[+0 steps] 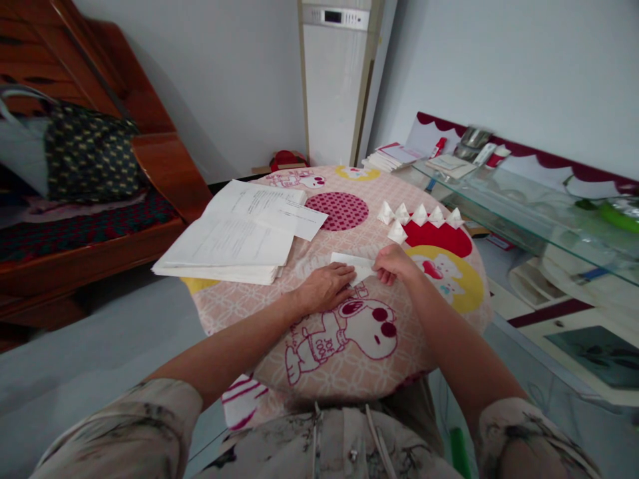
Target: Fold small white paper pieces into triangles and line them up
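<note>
A small white paper sheet [349, 261] lies on the round table's patterned cloth [434, 199]. My left hand [325, 287] lies flat on the sheet's left part, fingers stretched out. My right hand [393, 263] is curled with its fingertips pressed down on the sheet's right edge. Several small folded white paper pieces [418, 215] stand in a row just beyond my right hand.
A stack of printed papers [234, 234] covers the table's left side. A glass shelf unit [524, 199] with books and small items stands to the right. A wooden bench [90, 219] with a dark bag [84, 153] is on the left. A white standing air conditioner [337, 80] is behind.
</note>
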